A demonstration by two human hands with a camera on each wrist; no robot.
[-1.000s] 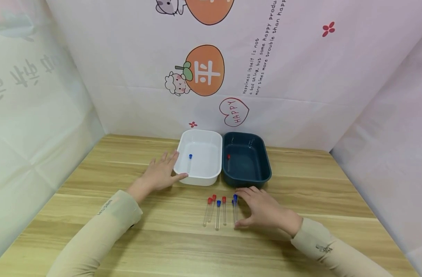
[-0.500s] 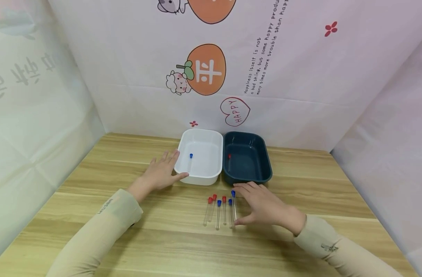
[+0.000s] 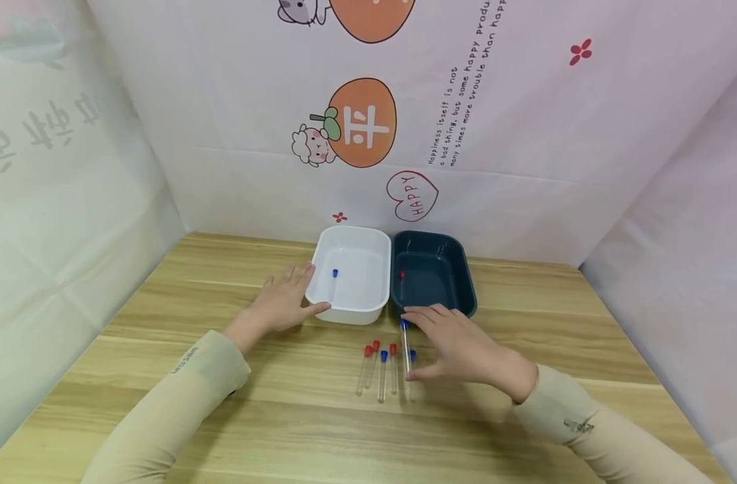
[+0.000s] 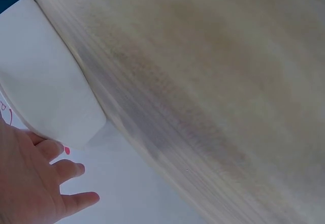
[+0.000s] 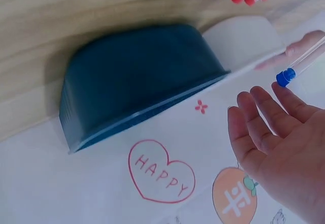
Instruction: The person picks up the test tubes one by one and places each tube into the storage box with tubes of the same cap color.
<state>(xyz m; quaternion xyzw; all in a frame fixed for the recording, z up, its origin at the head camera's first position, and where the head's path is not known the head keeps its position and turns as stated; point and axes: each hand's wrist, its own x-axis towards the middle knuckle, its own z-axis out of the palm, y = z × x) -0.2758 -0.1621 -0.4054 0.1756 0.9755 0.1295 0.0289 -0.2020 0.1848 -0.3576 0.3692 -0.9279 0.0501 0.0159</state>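
Note:
My right hand (image 3: 461, 346) pinches a blue-capped test tube (image 3: 406, 349) lengthwise, its index finger at the cap and its thumb at the glass end. The right wrist view shows that tube's blue cap (image 5: 285, 76) at a fingertip. My left hand (image 3: 277, 302) rests at the left rim of the white bin (image 3: 348, 313), fingers spread. On the table several other test tubes lie side by side: three with red caps, a blue-capped tube (image 3: 382, 378) among them, and another blue cap (image 3: 412, 354) beside the held tube, partly hidden.
A dark blue bin (image 3: 467, 286) stands against the white bin's right side, near the printed cloth backdrop (image 3: 495, 215). One blue-capped tube (image 3: 335, 273) lies in the white bin and a red-capped tube (image 3: 402, 274) in the dark one. Wooden tabletop (image 3: 295, 417) stretches in front.
My right hand has raised the blue-capped test tube and shifted it slightly left and toward the bins. The left hand stays at the white bin.

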